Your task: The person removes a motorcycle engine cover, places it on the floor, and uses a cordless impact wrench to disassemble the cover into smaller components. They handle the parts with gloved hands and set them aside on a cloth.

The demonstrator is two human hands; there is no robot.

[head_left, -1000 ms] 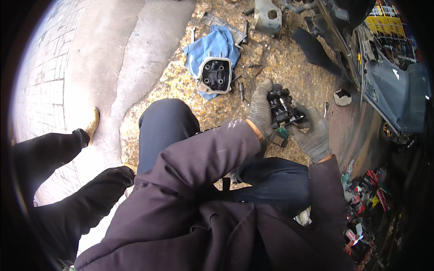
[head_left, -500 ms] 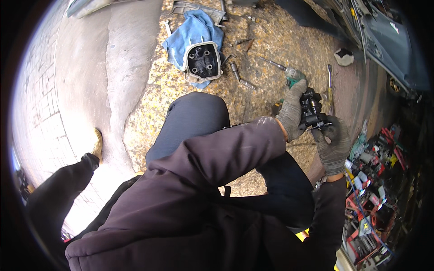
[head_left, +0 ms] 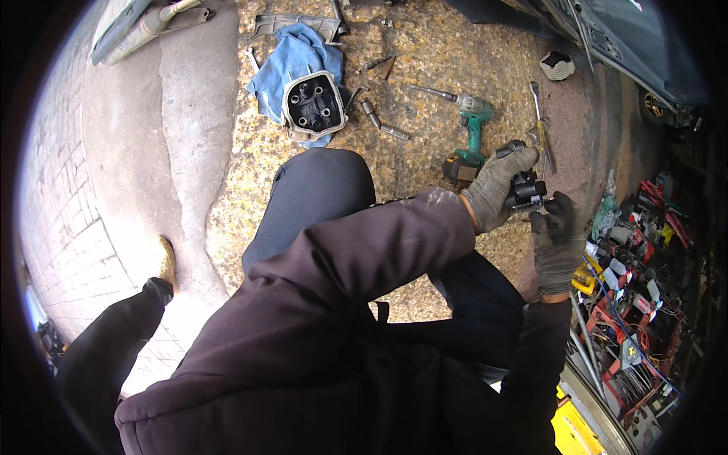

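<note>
Plainly, the left hand (head_left: 491, 191) clasps one black part (head_left: 528, 194) near one drill (head_left: 474, 125), grip unclear for the right hand (head_left: 557, 249).

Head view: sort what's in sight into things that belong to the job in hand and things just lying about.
Belongs to the job:
- black mechanical assembly, gripped by the left hand, right hand beside it
- likely: green cordless drill, metal casting on blue cloth

Apparently just lying about:
- pale ribbed piece
- yellow object, lower right
- heap of mixed clutter at right

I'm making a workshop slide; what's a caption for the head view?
Gloved left hand holds a black part near a drill; a casing sits on blue cloth.
</note>
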